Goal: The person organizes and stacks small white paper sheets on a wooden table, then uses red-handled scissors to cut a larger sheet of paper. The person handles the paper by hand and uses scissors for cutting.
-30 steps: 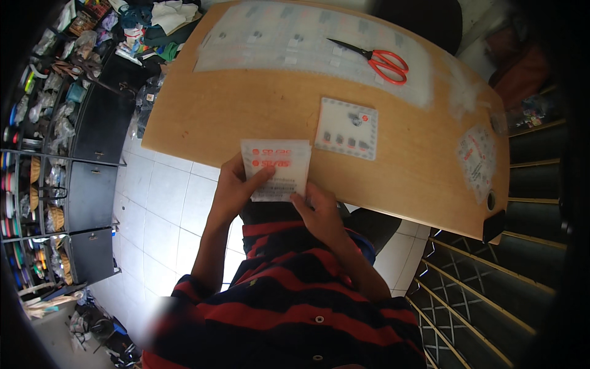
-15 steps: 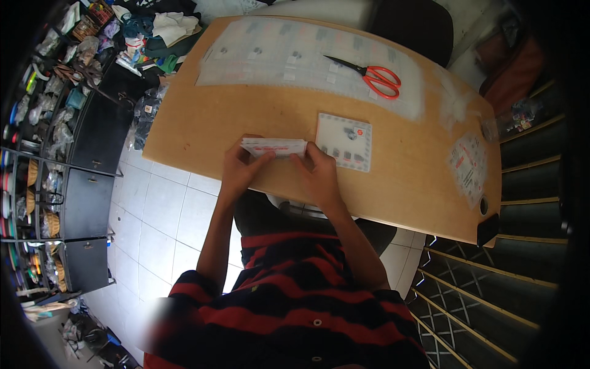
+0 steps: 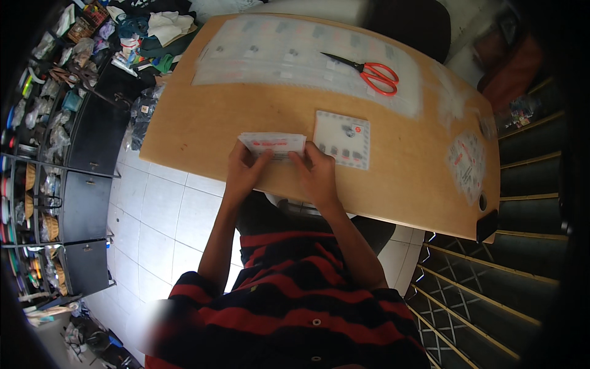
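Between both hands, at the table's near edge, is a small stack of white printed sheets (image 3: 273, 142) with red print, held tilted so its front face shows. My left hand (image 3: 246, 171) grips its left end, thumb in front and fingers behind. My right hand (image 3: 316, 170) pinches the right end in the same way. Just right of the stack, a square pile of white printed sheets (image 3: 342, 140) with a grey patterned border lies flat on the wooden table (image 3: 246, 111). Whether the held sheets are paper or plastic, I cannot tell.
Red-handled scissors (image 3: 375, 77) rest on large translucent printed sheets (image 3: 264, 55) along the far side. More printed pieces (image 3: 466, 166) lie at the table's right end. A dark chair (image 3: 412, 27) stands beyond, loaded shelves (image 3: 46, 160) on the left, a metal folding gate (image 3: 467, 277) at right.
The held stack has tipped, so more of its printed front face shows. Both hands keep their grip in nearly the same place.
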The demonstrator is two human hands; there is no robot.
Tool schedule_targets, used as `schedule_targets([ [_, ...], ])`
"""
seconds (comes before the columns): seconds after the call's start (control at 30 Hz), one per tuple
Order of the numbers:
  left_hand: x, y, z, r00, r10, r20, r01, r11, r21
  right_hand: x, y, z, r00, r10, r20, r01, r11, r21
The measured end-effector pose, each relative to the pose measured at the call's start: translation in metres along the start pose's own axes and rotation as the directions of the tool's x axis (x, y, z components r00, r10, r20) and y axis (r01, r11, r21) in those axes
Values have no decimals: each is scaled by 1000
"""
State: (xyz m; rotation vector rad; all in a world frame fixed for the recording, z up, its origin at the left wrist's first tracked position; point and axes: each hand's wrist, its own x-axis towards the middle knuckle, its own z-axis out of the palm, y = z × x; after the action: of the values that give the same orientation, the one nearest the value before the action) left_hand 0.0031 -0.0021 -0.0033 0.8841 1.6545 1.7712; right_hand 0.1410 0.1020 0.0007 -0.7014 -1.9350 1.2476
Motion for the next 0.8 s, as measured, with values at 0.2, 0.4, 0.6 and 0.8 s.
schedule_targets([
  [0.2, 19, 7, 4, 999, 30, -35, -29, 998, 49, -1, -1, -2, 994, -48, -96, 47, 999, -14],
  [0.4, 47, 9, 3, 998, -45, -53, 62, 921, 385, -19, -5, -53, 963, -87, -256, 71, 995, -71],
  [0.6, 62, -6, 14, 993, -14, -117, 91, 727, 680, -33, 11, -111, 915, -109, -387, 11, 969, -246],
  [0.8, 55, -16, 3, 972, 233, -17, -118, 551, 826, -32, 51, -205, 901, -182, -393, -88, 811, -578],
])
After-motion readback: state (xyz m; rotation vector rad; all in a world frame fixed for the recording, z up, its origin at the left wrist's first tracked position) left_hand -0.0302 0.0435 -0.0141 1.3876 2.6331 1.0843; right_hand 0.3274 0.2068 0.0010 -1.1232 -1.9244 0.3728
